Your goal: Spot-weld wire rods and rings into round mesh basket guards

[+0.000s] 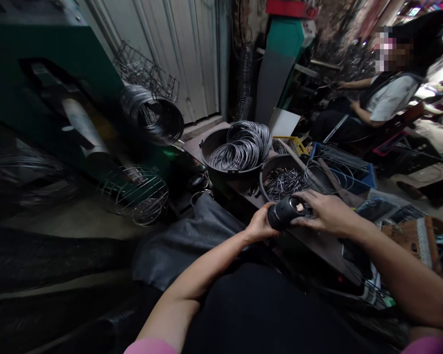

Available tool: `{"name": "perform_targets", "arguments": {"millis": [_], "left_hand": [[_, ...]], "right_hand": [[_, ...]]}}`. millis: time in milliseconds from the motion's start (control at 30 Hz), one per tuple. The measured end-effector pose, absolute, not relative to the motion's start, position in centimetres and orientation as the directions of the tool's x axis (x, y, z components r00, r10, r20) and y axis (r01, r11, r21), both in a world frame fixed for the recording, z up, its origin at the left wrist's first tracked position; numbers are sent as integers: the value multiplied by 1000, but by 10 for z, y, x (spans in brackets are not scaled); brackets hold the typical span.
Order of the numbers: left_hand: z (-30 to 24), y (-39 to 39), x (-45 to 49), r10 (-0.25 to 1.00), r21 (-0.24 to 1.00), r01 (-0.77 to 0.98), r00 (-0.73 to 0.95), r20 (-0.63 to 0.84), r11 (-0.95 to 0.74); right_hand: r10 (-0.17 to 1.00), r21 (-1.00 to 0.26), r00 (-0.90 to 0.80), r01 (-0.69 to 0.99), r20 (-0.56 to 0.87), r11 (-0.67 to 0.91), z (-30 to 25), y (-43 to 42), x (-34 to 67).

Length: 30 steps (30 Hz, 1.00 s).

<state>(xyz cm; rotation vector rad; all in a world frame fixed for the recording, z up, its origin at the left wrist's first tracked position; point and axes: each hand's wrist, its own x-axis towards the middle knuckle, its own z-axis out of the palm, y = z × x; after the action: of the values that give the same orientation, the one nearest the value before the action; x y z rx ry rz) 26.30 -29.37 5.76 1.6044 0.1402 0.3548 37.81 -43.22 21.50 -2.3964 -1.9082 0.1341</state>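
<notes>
- Door (177,54): pale, ribbed metal; at the back.
- Machine (7,73): dark green, flat-sided; fills the left side.
- Co-worker (393,101): white short-sleeved top, dark vest; seated at upper right, well apart.
- Basin (221,175): dark, round, wide; on the bench, heaped with grey metal wire rings (239,150).
- Blue crate (371,178): plastic, rectangular; thin metal rods inside, right of the bowl.
- Bowl (280,162): dark, round; just right of the basin, filled with short metal pins.
- Right hand (323,211): bare; thumb and fingers grasping the right end of the black cylindrical object.
- Left hand (260,223): bare; fingers wrapped about the left end of the same piece.
- Black cylindrical object (280,214): smooth, stubby, tilted; held between both hands, at the near side of the bowl.
- Pins (284,183): dark, slender, loose; jumbled in the bowl.
</notes>
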Motion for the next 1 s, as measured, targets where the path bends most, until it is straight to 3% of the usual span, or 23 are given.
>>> {"name": "perform_targets", "arguments": {"millis": [167,333,500,667,833,1000], "left_hand": [[54,-293,263,307,989,-128,941,143,-68],[53,-291,263,304,988,-131,941,148,-77],[51,-291,263,313,992,-112,941,127,-66],[51,-290,263,325,991,-118,936,133,-67],[51,-289,263,329,992,-122,936,126,-32],[52,-291,263,310,990,-139,943,124,25]], "right_hand": [[926,-10,356,933,-130,-360,217,-418,376],[971,-148,194,966,-139,-214,219,-417,376],[859,22,491,869,-142,-494,212,-411,373],[968,-230,220,943,-120,-242,214,-413,382],[907,-46,398,912,-141,-407,211,-415,383],[982,-159,186,969,-32,-189,212,-419,385]]}}
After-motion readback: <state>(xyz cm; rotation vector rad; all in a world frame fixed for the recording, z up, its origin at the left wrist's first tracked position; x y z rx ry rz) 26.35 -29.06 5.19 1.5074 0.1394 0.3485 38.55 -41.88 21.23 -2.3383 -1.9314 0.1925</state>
